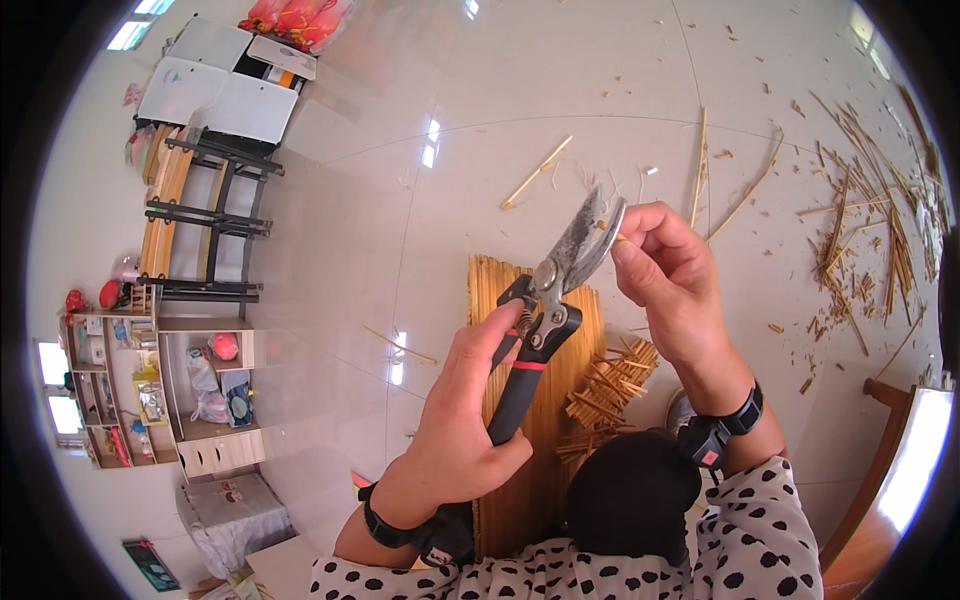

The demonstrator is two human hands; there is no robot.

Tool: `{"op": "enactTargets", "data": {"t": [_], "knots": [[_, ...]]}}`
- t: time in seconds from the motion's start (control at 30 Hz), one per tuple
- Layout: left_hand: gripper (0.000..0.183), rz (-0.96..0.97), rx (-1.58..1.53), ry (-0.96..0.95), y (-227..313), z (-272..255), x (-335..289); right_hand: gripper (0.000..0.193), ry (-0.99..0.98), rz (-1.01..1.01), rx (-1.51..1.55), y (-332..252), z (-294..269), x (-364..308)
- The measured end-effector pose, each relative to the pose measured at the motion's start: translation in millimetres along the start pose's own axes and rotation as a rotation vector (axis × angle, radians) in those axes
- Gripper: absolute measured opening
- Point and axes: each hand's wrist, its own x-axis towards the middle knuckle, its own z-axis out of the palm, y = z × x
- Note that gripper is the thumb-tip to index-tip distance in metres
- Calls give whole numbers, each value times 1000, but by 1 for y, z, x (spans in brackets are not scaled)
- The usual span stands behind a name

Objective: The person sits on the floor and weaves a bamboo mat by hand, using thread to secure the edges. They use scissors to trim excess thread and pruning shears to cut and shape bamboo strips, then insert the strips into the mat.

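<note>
My left hand [455, 425] is wrapped around the black handles of a pair of pruning shears [550, 290], which have red bands. Their metal blades point up and to the right and stand apart. Close beside the blade tips, my right hand [668, 270] pinches a tiny straw-coloured stick [621, 238] between thumb and forefinger; most of it is hidden. Under the shears lies a long panel of brown stalks [520, 500] set side by side. A pile of short cut stalks [615, 385] sits at its right edge.
Loose long stalks [890, 240] and small scraps are scattered over the tiled floor [480, 80] at right. Single stalks [538, 172] lie ahead. Stacked black-legged furniture [215, 215] and a shelf unit [215, 390] stand at left. A brown wooden frame [870, 490] is at lower right.
</note>
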Motion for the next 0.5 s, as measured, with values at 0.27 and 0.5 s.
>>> {"op": "enactTargets", "data": {"t": [0.27,0.5], "knots": [[85,-17,-13,16,-2,0,-1,10,-7,-4,-9,1,1,1],[81,-20,-54,-9,-4,1,-4,9,16,19,-28,4,3,2]]}}
